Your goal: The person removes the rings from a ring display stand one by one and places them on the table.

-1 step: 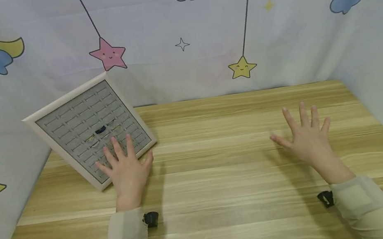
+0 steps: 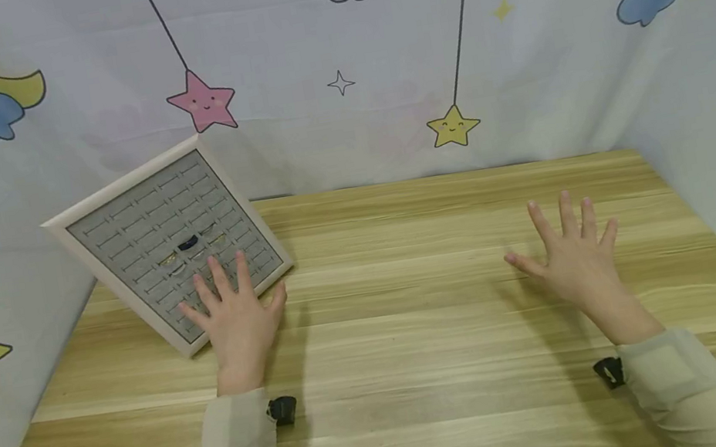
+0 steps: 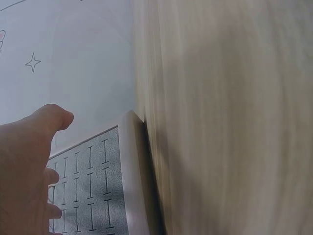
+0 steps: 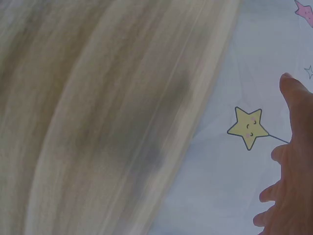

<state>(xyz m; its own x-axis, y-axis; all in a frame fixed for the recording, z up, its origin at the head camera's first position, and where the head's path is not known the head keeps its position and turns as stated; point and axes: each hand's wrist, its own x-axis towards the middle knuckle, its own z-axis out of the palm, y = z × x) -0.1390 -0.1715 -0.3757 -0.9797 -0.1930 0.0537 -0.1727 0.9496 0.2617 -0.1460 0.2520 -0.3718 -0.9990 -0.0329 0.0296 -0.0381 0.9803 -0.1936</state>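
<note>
A ring display board (image 2: pixel 163 215) with a pale frame and grey slotted padding leans at a tilt on the left of the table. Several rings sit in its slots, among them a dark ring (image 2: pixel 188 242) and a gold-toned ring (image 2: pixel 169 260). My left hand (image 2: pixel 238 324), fingers spread, hovers in front of the board's lower edge and hides part of it. In the left wrist view the board's padding (image 3: pixel 93 181) shows beyond the fingers. Over the right side of the table, my right hand (image 2: pixel 578 263) is spread with nothing in it.
The wooden table (image 2: pixel 405 341) stretches between and around both hands. A white cloth backdrop (image 2: pixel 330 134) printed with stars and moons rises behind it and along both sides. Dark wrist devices (image 2: pixel 283 410) sit at both sleeve cuffs.
</note>
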